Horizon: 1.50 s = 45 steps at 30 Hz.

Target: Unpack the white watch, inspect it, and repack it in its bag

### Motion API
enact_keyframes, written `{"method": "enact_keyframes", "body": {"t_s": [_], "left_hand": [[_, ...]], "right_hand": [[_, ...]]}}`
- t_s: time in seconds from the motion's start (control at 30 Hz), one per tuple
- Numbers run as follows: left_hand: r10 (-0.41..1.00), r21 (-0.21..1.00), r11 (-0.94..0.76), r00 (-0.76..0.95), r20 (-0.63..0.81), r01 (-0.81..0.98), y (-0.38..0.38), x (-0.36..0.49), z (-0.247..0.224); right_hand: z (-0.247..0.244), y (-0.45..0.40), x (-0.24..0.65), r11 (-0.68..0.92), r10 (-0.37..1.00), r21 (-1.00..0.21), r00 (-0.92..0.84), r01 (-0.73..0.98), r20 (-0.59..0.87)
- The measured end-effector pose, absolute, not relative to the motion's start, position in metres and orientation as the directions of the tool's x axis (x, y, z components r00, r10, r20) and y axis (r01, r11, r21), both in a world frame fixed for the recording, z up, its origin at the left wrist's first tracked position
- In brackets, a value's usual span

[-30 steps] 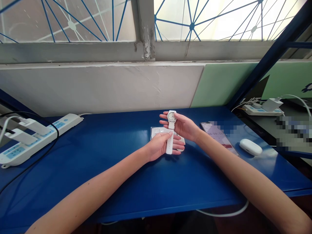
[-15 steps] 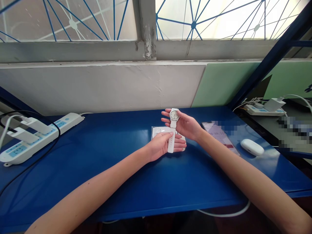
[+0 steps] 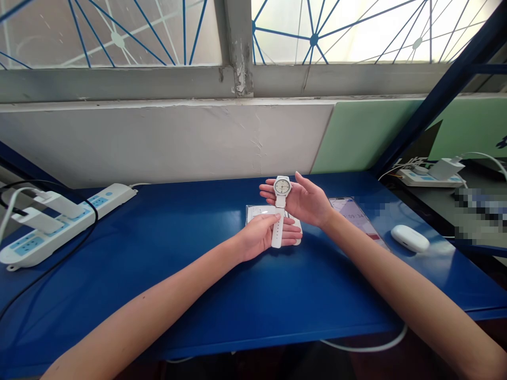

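Note:
A white wristwatch (image 3: pixel 282 186) with a round pale dial lies face up across both hands, over the middle of the desk. My left hand (image 3: pixel 259 237) is palm up, its thumb pressing the lower strap against outstretched fingers; the strap's end hangs past the palm. Behind the dial, my right hand (image 3: pixel 308 201) is open, palm up, with fingers flat under the watch head and thumb raised clear of it. Partly hidden beneath the hands is a whitish flat item in clear wrapping (image 3: pixel 253 211), whose kind I cannot make out.
On the blue desk (image 3: pixel 178 306), a phone (image 3: pixel 358 219) showing a timer and a white earbud case (image 3: pixel 410 238) lie to the right. A power strip (image 3: pixel 95 206) with chargers and a black cable sits left. Another power strip (image 3: pixel 430 179) is far right.
My right thumb has lifted off the watch, and the right hand has opened wider. The dial has turned to face more upward. My left hand keeps its hold on the strap.

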<state>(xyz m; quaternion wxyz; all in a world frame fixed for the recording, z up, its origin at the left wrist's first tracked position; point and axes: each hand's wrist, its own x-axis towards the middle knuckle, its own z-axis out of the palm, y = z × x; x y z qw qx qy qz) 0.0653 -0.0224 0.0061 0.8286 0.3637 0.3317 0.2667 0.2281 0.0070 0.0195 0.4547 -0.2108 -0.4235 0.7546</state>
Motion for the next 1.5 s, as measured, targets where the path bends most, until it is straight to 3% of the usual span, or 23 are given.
{"method": "enact_keyframes", "body": {"t_s": [1.5], "left_hand": [[0.669,0.777,0.579,0.687,-0.283,-0.244,-0.0188,0.0626,-0.0024]], "right_hand": [[0.0177,0.0086,0.2268,-0.268,0.858,-0.829,-0.512,-0.49,0.026]]}}
